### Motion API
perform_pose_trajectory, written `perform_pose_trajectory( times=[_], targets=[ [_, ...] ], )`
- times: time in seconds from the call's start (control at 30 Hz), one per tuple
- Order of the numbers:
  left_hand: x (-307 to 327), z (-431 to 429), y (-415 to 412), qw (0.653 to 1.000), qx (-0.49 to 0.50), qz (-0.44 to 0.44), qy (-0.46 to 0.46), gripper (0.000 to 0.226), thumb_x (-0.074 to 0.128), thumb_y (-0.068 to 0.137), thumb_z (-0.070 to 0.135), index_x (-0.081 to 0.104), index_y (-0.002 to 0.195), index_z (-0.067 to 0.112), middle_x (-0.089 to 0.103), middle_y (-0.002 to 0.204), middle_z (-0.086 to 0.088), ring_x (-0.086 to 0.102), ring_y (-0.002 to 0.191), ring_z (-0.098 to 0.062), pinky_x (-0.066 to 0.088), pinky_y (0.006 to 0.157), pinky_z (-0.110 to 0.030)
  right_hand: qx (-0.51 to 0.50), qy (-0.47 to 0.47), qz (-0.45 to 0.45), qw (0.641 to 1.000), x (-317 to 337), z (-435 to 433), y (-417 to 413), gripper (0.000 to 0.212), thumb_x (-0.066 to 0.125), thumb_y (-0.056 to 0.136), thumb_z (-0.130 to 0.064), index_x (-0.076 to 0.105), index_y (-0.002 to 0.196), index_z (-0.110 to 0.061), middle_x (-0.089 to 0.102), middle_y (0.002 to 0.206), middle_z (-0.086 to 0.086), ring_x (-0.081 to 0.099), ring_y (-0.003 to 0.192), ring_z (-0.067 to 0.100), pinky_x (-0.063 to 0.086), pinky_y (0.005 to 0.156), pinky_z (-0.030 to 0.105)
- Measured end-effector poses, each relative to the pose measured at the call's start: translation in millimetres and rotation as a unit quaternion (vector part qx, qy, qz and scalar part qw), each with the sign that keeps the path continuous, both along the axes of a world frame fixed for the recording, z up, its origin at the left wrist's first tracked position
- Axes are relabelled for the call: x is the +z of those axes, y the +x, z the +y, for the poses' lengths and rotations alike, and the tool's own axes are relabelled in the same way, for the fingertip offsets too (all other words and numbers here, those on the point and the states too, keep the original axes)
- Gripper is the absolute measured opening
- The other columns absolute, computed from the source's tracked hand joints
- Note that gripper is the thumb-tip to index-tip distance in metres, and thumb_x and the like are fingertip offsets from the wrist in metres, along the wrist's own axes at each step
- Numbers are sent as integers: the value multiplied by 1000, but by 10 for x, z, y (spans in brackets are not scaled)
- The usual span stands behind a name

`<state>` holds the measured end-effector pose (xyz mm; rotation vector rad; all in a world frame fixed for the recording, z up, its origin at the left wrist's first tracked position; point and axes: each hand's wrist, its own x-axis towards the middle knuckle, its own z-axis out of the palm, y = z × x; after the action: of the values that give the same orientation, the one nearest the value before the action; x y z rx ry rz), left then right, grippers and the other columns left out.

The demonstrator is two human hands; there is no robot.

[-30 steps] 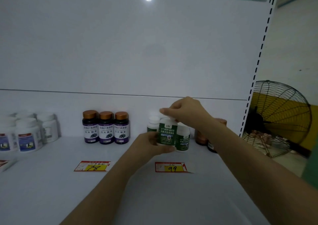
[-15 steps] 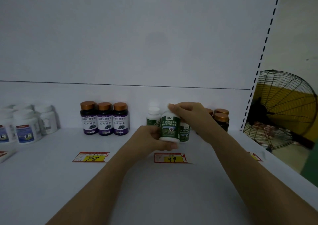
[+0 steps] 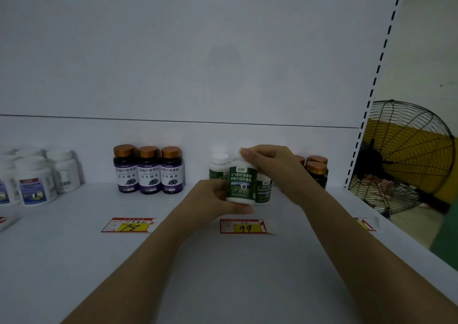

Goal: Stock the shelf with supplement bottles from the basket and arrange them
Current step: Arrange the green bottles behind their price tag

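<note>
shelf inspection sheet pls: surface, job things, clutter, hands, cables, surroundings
surface: white shelf; price tags 78 and 99 lie on it
job's things: green-label bottle upright in both hands; two matching bottles just behind it; basket not in view
clutter: three purple-label bottles in a row; white bottles at left; brown-capped bottles at right
hands: left hand grips the bottle's base; right hand pinches its cap
cables: nothing seen
surroundings: black fan right of the shelf
</note>
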<state>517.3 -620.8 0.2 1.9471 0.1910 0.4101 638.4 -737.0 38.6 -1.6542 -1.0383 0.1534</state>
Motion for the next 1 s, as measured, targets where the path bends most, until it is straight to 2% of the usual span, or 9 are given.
perform_pose_trajectory(
  times=[0.13,0.27,0.37,0.5,0.57,0.63,0.8,0.9,1.0],
  targets=[
    [17,-7,-16,999,-38,3,-37,35,78,70,11,62,96,29,72,87,13,68,82,2,50,64,-7,21,30,34,999,0,-17,13,29,59,90,-34,72,100,-10,73,93,8,70,89,26,55,86,48],
    [20,-7,-23,995,-70,13,-63,33,75,76,16,62,103,30,72,101,10,67,95,-3,53,83,-18,82,70,107,988,-5,-29,31,27,51,96,-21,66,113,-6,69,108,15,65,103,31,52,93,46],
    [51,-29,-24,996,-48,-16,-69,34,74,76,17,62,105,28,71,98,13,67,86,4,52,69,-9,117,93,149,977,30,-40,8,28,47,97,-18,64,114,-5,67,113,15,64,104,27,53,92,38],
    [49,-79,12,998,21,-52,-30,38,80,70,15,58,100,24,68,96,11,66,82,-1,52,66,-9,35,44,69,996,50,-14,-38,28,60,88,-37,66,106,-15,72,99,1,69,92,19,57,83,33],
    [31,-95,26,998,46,-45,22,41,82,68,22,50,93,31,65,96,12,63,87,-3,52,71,-12,2,32,57,998,53,0,-50,31,66,84,-38,66,103,-14,73,92,2,70,85,22,58,79,36],
    [30,-94,30,998,44,-44,16,41,81,69,21,50,92,31,65,98,11,63,89,-4,52,73,-15,4,43,77,996,59,-11,-46,28,67,85,-32,65,102,-10,73,90,6,70,83,24,58,78,38],
    [62,-107,1,998,-24,-35,-36,37,75,75,17,63,110,23,70,102,10,66,88,0,52,68,-8,79,80,139,984,54,-64,-3,18,57,93,-21,63,106,-12,68,101,7,66,93,19,56,78,28],
    [48,-96,12,997,15,-59,-37,44,78,72,14,62,113,20,69,105,7,65,90,-3,53,69,-9,81,69,120,987,47,-78,15,23,52,96,-22,60,117,-19,67,112,5,64,104,18,54,89,31],
    [52,-109,18,994,59,-88,-6,52,82,68,16,54,111,22,65,102,10,62,88,-3,53,67,-9,47,42,95,993,42,-51,-22,34,57,91,-35,59,122,-23,66,115,1,63,106,14,52,92,31]
  ],
)
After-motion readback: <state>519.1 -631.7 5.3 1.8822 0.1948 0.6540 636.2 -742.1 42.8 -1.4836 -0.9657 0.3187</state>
